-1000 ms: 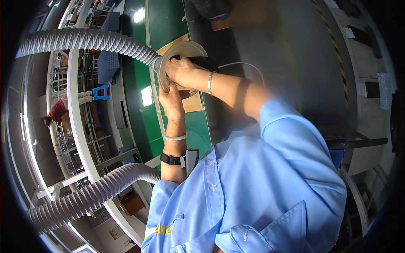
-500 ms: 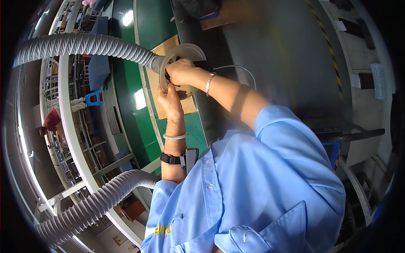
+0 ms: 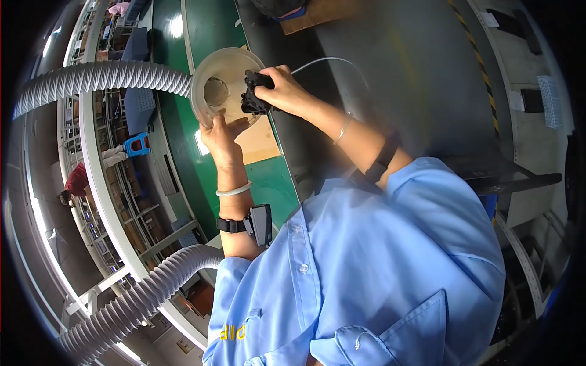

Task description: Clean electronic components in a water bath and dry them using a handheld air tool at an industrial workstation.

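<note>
1. From here I see the right hand (image 3: 284,93) drawn back out of the translucent, bowl-shaped plastic hood (image 3: 237,66), leaving its round opening (image 3: 215,91) exposed
2. Its grip is closed around a crumpled black cloth-like bundle (image 3: 253,100) at the hood's right edge
3. The left hand (image 3: 223,145) holds the hood's lower rim, its grip spread
4. The hood looks hazy, mouth facing me, above the glossy green counter (image 3: 262,185), meeting a grey ribbed hose (image 3: 134,77)
</note>
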Tool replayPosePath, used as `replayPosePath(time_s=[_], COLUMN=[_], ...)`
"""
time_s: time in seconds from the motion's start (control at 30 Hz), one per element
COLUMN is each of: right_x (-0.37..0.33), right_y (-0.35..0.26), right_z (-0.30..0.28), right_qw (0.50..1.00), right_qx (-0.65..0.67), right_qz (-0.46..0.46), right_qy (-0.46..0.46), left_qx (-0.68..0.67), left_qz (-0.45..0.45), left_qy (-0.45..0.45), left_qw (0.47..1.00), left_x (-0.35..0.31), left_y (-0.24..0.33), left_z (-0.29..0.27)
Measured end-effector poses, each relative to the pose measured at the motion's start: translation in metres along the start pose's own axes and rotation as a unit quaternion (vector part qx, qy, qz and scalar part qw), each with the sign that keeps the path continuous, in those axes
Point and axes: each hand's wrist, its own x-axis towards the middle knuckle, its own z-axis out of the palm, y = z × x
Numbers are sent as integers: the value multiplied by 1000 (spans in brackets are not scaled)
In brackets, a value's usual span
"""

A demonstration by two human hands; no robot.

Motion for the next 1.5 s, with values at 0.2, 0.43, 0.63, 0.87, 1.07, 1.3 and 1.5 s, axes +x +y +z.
replayPosePath(time_s=[0.2,0.43,0.63,0.87,1.07,1.3,1.5], right_x=[8,40,57,32,6,-10,34], right_y=[-12,16,65,67,61,71,71], right_z=[1,53,124,102,58,56,43], right_qw=[992,982,937,860,976,971,882], right_qx=[25,52,197,430,107,148,-295], right_qz=[46,134,280,210,-31,-148,-326], right_qy=[-115,-120,-69,-178,-187,-117,-171], left_qx=[3,49,113,90,99,91,95], left_qz=[5,8,105,25,5,69,20], left_qy=[6,-14,-4,-7,-29,-41,-18], left_qw=[1000,999,988,996,995,993,995], left_x=[7,5,11,0,2,17,4], left_y=[-14,-56,-107,-93,-89,-102,-93], left_z=[-2,14,13,6,7,-3,26])
